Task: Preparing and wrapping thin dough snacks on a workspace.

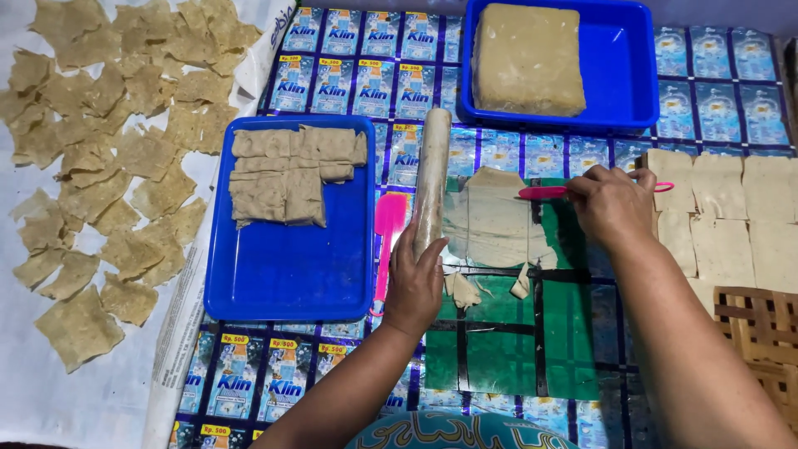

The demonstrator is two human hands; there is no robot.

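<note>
My left hand rests on the near end of a plastic-wrapped rolling pin that lies lengthwise on the mat. My right hand grips a thin pink cutter, its tip pointing left over a thin sheet of flattened beige dough on a green board. Small dough trimmings lie by the sheet's near edge. A pink spatula lies between the rolling pin and a blue tray that holds stacked cut dough pieces.
A second blue tray at the back holds a thick dough block. Several cut squares lie at right beside a woven mat. Many dried dough pieces spread over white cloth at left.
</note>
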